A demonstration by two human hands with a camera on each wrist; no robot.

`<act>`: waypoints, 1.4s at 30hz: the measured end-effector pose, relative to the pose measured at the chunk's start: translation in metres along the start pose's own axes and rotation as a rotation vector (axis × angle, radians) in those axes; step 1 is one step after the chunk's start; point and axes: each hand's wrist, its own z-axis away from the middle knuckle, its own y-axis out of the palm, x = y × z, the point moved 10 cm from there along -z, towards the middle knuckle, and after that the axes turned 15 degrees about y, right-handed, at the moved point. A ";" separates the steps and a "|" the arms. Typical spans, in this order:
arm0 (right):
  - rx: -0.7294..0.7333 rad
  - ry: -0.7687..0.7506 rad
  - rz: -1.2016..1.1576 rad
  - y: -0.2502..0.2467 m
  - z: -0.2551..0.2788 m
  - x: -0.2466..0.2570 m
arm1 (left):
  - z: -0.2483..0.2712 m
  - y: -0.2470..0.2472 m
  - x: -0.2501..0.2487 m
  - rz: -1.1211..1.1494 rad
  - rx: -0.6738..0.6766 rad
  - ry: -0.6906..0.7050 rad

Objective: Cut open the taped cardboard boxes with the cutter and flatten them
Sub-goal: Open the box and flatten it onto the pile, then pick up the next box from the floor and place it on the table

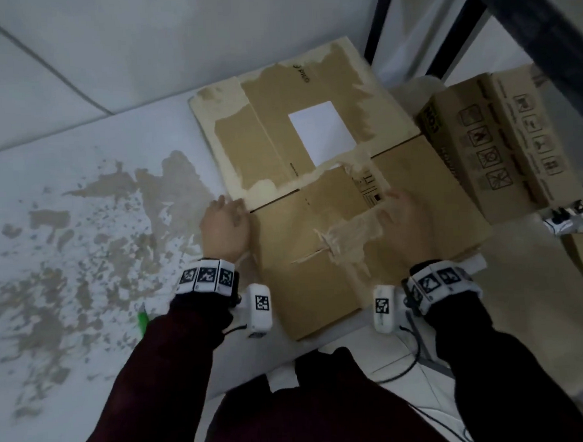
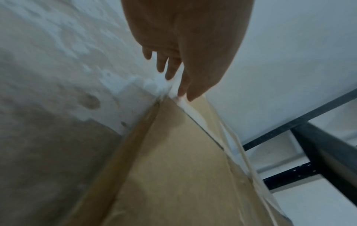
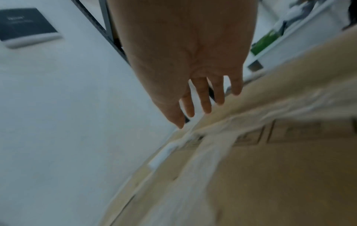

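A flattened brown cardboard box [image 1: 315,185] with torn tape and a white label lies on the white table. My left hand [image 1: 224,224] hovers at its left edge with straight fingers [image 2: 173,67], holding nothing. My right hand [image 1: 406,218] is over the right part of the near panel, its fingers [image 3: 204,97] spread and straight above crumpled tape [image 1: 348,234]. A bit of green, possibly the cutter [image 1: 142,321], shows beside my left sleeve. Whether either hand touches the cardboard is unclear through the blur.
Another cardboard box [image 1: 492,142] with printed handling symbols stands at the right, still in box shape. The white table [image 1: 81,232] carries brown worn patches on the left. A black metal frame [image 1: 449,36] rises behind. Cables [image 1: 415,356] hang at the near edge.
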 end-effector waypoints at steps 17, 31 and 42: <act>1.330 -0.305 0.358 0.261 0.321 0.125 | 0.331 -0.078 0.174 0.631 0.067 -0.359; 1.644 -0.577 1.134 0.459 0.597 0.129 | 0.760 0.046 0.319 1.163 -0.639 -1.666; 1.316 -0.071 0.990 0.586 0.626 0.122 | 0.815 -0.011 0.385 1.170 -0.823 -1.703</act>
